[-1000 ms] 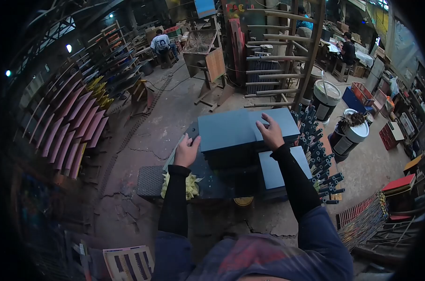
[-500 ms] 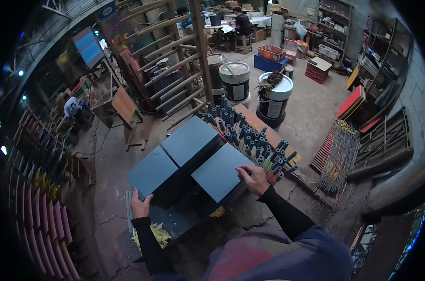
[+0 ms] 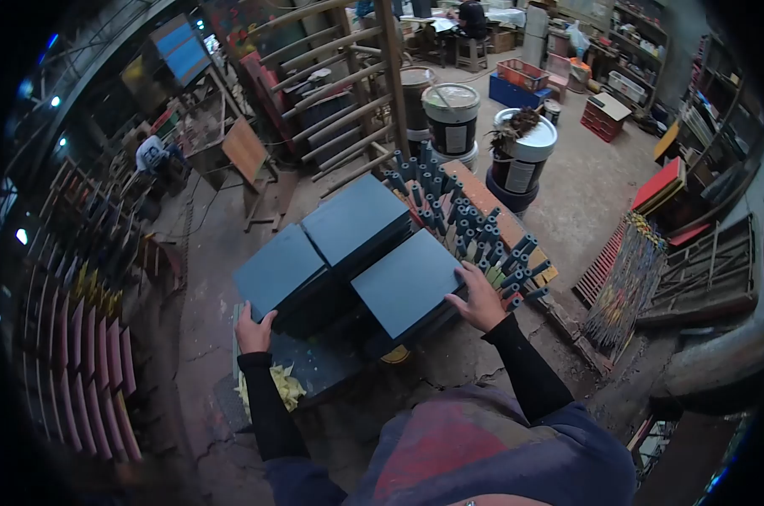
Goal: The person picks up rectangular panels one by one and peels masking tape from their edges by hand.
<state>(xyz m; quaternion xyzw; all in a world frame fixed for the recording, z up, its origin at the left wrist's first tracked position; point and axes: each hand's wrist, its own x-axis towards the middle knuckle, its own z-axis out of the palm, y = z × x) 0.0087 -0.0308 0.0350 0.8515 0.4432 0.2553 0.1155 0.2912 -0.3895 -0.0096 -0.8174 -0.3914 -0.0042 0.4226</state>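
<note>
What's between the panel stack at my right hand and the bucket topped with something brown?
The head view shows a cluster of dark tubes, then a speckled orange board, between the panel stack and the bucket.

dark table (image 3: pixel 319 361), three panel stacks (image 3: pixel 409 282), yellow bundle (image 3: pixel 286 387) at edge

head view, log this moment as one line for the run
left hand: at left board stack, near corner | right hand: at right board stack, corner | middle board stack: untouched | crumpled yellow material: beside left sleeve
</note>
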